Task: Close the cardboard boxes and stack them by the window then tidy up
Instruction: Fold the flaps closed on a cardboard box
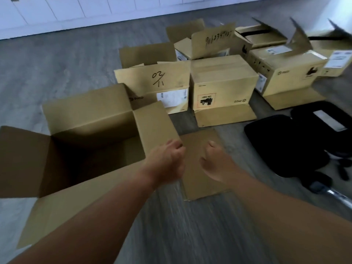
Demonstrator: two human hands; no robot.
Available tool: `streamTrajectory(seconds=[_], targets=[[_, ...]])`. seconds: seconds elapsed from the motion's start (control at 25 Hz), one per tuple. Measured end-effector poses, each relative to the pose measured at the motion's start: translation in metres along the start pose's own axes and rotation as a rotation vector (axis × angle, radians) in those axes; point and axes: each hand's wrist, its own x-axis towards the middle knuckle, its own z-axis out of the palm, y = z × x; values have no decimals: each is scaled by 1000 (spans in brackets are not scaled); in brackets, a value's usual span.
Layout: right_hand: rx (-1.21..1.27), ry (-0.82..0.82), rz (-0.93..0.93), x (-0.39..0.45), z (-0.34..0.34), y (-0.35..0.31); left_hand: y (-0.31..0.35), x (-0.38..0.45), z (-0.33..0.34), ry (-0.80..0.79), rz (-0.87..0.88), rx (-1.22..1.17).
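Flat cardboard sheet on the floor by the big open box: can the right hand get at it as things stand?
Probably yes. The right hand hovers directly above the flat cardboard sheet, holding nothing, with nothing between them.

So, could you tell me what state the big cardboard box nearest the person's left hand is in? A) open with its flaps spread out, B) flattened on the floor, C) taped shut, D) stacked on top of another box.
A: the big cardboard box stands on the floor with its flaps spread outward and its dark inside showing, and the left hand is at the edge of its right flap.
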Motion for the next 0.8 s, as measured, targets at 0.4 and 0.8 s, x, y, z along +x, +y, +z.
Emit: streamTrajectory(seconds=[0.4,0.8], targets=[[42,-168,242,-10,13,97,33,26,120,-550,-508,50],[106,-194,314,-3,37,89,26,27,151,-482,-683,-254]])
